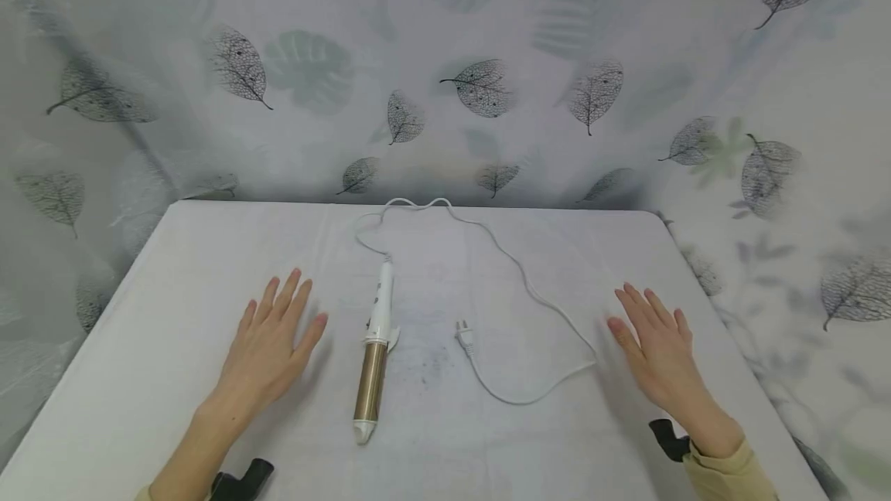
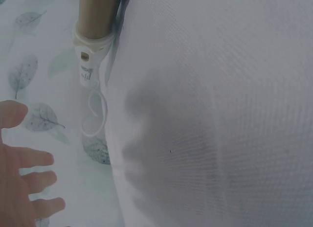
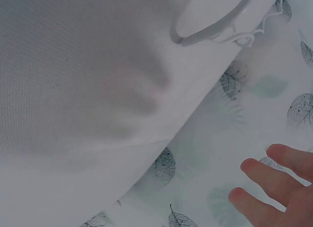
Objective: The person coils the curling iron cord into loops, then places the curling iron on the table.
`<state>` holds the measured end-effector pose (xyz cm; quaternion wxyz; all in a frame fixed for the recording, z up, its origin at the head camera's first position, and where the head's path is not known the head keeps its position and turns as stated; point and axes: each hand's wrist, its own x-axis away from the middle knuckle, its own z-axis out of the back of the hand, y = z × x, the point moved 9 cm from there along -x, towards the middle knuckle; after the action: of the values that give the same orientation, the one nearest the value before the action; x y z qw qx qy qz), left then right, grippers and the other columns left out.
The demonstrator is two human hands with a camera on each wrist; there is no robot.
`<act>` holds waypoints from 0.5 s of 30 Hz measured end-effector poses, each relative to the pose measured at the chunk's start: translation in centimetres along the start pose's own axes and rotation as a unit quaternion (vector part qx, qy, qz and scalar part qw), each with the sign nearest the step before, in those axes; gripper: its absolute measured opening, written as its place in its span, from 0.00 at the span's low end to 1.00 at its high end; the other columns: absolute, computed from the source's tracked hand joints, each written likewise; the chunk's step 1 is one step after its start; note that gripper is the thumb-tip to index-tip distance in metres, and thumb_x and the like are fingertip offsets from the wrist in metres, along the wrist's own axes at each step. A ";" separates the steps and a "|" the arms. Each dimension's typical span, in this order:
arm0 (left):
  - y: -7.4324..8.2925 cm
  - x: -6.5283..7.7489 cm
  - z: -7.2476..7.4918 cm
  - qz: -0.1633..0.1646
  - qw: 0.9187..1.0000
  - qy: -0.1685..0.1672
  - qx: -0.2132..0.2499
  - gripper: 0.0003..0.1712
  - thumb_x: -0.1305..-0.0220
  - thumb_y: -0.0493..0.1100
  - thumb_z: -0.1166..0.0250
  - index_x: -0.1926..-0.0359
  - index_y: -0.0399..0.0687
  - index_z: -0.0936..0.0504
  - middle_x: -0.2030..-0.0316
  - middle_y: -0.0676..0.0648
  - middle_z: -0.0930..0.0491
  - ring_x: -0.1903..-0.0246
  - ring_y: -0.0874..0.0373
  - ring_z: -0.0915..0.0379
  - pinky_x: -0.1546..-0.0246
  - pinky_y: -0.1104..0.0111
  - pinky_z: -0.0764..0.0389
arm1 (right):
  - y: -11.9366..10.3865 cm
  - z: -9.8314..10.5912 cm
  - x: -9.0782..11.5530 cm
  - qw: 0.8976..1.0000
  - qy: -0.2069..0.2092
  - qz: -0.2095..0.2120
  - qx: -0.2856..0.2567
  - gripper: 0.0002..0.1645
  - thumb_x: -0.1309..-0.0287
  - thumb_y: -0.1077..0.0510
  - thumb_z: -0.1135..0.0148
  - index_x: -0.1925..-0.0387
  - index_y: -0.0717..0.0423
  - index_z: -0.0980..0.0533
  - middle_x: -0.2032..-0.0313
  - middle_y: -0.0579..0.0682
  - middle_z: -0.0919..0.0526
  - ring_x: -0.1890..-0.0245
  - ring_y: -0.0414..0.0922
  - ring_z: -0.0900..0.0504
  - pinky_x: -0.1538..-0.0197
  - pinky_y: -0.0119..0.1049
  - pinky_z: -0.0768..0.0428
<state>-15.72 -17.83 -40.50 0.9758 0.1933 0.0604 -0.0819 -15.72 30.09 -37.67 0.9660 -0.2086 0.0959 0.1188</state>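
Nearest, a tan sleeve (image 1: 731, 478) and black wrist pieces (image 1: 242, 479) are showing in the head view alone. Left grip (image 1: 263, 358) and right grip (image 1: 661, 362) are both released, fingers extended, casting shadows on the white cloth of the bench (image 1: 529, 454). Curling iron (image 1: 374, 354) is lying near the left grip, on its thumb side, well apart from the right; gold barrel is pointing toward the person, white handle away. Left wrist view is bringing out print and a small button on that handle. Plug (image 1: 465, 336) is appearing only in the head view, lying right of the iron, prongs facing away. White cord (image 1: 515, 403) is curving between iron and right grip, lying across that way; right wrist view is catching one loop of it large. Farther, a leaf-patterned curtain (image 1: 529, 138) is hanging beyond the bench's far edge.
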 end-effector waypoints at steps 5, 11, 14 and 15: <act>-0.1 0.0 -0.1 0.005 1.000 -0.006 -0.005 0.39 0.23 0.62 0.54 0.25 0.37 0.41 0.24 0.36 0.49 0.25 0.34 0.58 0.32 0.35 0.52 | 0.0 -0.2 -0.1 1.000 -0.005 0.004 0.000 0.32 0.23 0.48 0.54 0.28 0.64 0.39 0.28 0.66 0.39 0.26 0.66 0.49 0.32 0.71 0.63; 0.0 0.0 -0.4 0.012 1.000 -0.013 -0.003 0.40 0.23 0.63 0.55 0.25 0.38 0.41 0.24 0.37 0.48 0.24 0.34 0.58 0.32 0.36 0.52 | 0.1 -0.6 -0.4 1.000 -0.007 0.006 0.004 0.33 0.23 0.47 0.53 0.28 0.63 0.39 0.28 0.65 0.39 0.25 0.65 0.48 0.32 0.72 0.63; 0.0 0.0 -0.5 0.016 1.000 -0.015 0.001 0.40 0.23 0.63 0.55 0.25 0.39 0.42 0.24 0.37 0.49 0.24 0.35 0.59 0.31 0.36 0.53 | 0.2 -0.8 -0.5 1.000 -0.007 0.006 0.011 0.33 0.23 0.46 0.53 0.28 0.62 0.39 0.28 0.65 0.39 0.25 0.64 0.49 0.32 0.72 0.63; 0.1 -0.1 -0.5 0.016 1.000 -0.015 0.001 0.40 0.23 0.63 0.55 0.25 0.39 0.42 0.24 0.36 0.49 0.24 0.35 0.59 0.31 0.36 0.53 | 0.2 -0.9 -0.6 1.000 -0.007 0.007 0.013 0.33 0.23 0.46 0.53 0.28 0.62 0.39 0.28 0.64 0.38 0.25 0.64 0.48 0.32 0.72 0.63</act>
<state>-15.81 -17.54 -40.92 0.9776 0.1940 0.0427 -0.0691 -16.45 29.83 -38.39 0.9685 -0.1943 0.0926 0.1255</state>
